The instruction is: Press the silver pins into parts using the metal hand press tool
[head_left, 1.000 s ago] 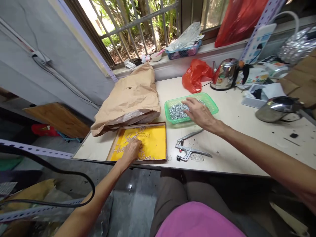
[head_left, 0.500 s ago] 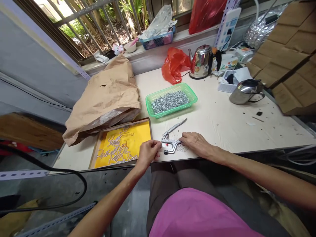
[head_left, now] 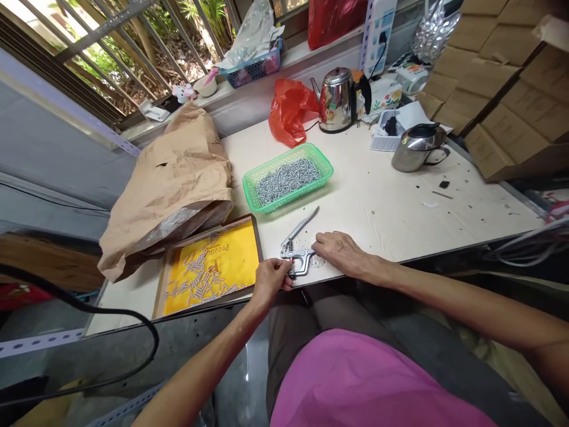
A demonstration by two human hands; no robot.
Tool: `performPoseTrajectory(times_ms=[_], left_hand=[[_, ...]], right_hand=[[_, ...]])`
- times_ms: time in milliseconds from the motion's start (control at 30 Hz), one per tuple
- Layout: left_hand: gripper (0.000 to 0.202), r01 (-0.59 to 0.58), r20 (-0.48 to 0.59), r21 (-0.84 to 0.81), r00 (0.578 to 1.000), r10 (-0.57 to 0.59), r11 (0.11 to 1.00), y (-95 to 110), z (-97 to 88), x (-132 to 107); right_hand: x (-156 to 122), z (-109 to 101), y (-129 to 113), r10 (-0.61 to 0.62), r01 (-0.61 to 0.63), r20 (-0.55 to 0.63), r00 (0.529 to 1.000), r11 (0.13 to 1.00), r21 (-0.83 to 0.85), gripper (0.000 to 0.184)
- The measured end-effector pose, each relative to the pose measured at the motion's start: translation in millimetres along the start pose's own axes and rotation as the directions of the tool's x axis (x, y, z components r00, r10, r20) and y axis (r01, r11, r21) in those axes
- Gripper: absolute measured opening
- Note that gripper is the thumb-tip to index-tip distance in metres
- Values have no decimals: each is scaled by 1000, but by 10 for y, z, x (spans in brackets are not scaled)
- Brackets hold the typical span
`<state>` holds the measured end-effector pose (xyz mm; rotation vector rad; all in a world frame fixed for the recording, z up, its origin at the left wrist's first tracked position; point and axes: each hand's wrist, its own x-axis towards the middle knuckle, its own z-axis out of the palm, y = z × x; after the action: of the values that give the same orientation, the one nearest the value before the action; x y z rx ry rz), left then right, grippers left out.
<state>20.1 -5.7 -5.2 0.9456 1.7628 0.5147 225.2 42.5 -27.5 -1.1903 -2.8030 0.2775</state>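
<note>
Metal snap pliers (head_left: 299, 243) lie near the table's front edge with one handle pointing away. My left hand (head_left: 269, 280) pinches something small at the pliers' jaw; what it holds is too small to name. My right hand (head_left: 338, 252) lies curled over the pliers' lower handle. A green basket (head_left: 326, 168) full of small metal pieces stands behind the pliers. To the left, a shallow box with a yellow bottom (head_left: 235, 255) holds several scattered small metal tubes.
A crumpled brown paper bag (head_left: 169, 178) lies at the back left. A red plastic bag (head_left: 288, 110), a steel kettle (head_left: 335, 101), a steel pot (head_left: 415, 148) and cardboard boxes (head_left: 511, 89) stand at the back and right. A black cable (head_left: 111, 320) loops at lower left.
Both hands left the yellow box and the green basket and came to the pliers at the table's front edge. The view shifted right.
</note>
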Motion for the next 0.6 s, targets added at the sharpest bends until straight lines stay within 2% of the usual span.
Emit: performPoseTrajectory(times_ms=[200,433,600], left_hand=[[23,57,18,84,998,-59,995,75,-44,-4],[19,120,73,73,989,-125,990,153,-51,10],[23,117,67,91,990,-123,989,133,-49,3]], right_hand=[[-14,-22,-13,8,-8,-5,1000,1000,18,19],[-4,-3,-18,1,0,-10,1000,999,51,21],[-11,-146,52,-11,9,16,1000,993,116,19]])
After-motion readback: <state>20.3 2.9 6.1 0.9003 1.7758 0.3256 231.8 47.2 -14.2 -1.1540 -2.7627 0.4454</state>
